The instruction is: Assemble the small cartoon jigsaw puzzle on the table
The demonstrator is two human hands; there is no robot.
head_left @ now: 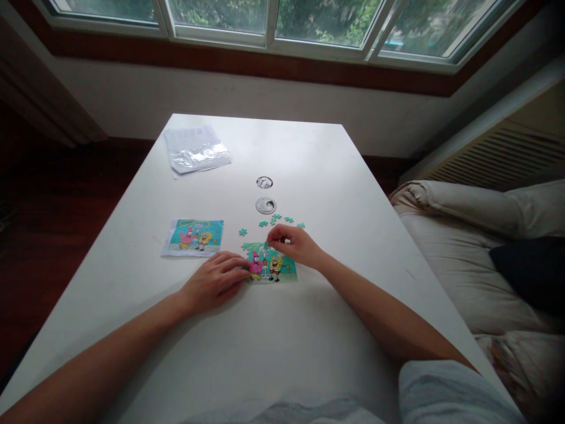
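A partly assembled jigsaw puzzle with cartoon characters lies on the white table. My left hand lies flat with its fingers stretched, the fingertips touching the puzzle's left edge. Over the puzzle's upper edge, my right hand pinches a small green puzzle piece between thumb and forefinger. Several loose teal pieces are scattered just beyond the puzzle, and one single piece sits a little to their left. Left of the puzzle is a reference picture showing the same characters.
The white table has a round metal grommet and a round hole near its middle. A clear plastic bag with papers lies at the far left. A beige sofa stands along the right side, and a window is beyond the table.
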